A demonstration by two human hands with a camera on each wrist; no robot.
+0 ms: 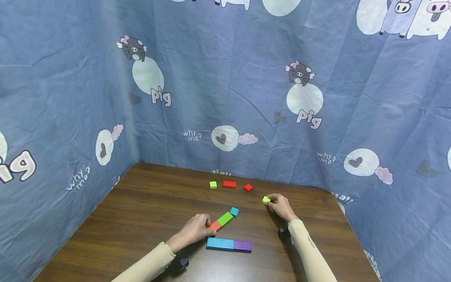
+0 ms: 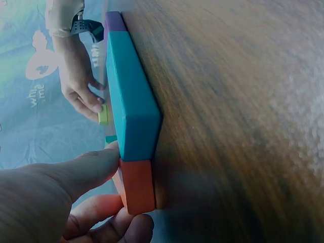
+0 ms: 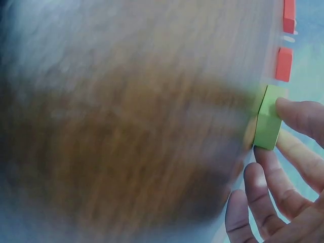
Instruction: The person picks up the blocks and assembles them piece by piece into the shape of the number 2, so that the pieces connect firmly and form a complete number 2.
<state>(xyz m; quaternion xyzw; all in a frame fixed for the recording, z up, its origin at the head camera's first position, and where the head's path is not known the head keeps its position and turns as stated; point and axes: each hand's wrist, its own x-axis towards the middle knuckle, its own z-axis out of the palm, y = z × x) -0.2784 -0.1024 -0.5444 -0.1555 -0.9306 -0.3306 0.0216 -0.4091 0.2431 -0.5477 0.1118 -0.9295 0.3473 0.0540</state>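
Observation:
My left hand (image 1: 194, 230) pinches an orange block (image 2: 137, 187) between thumb and fingers, low at the table. The orange block meets the end of a green block (image 1: 225, 219), and a small blue cube (image 1: 234, 212) sits at the green one's far corner. Just in front lie a longer blue block (image 1: 220, 244) and a purple block (image 1: 243, 246), end to end. Farther right, my right hand (image 1: 280, 207) pinches a yellow-green cube (image 1: 266, 200); the right wrist view shows thumb and fingertips on the yellow-green cube (image 3: 268, 121).
Along the back of the brown wooden table (image 1: 148, 196) lie another yellow-green cube (image 1: 213, 185), a red block (image 1: 229, 184) and a red cube (image 1: 248, 188). A blue printed curtain (image 1: 218, 105) hangs behind the table and along its sides.

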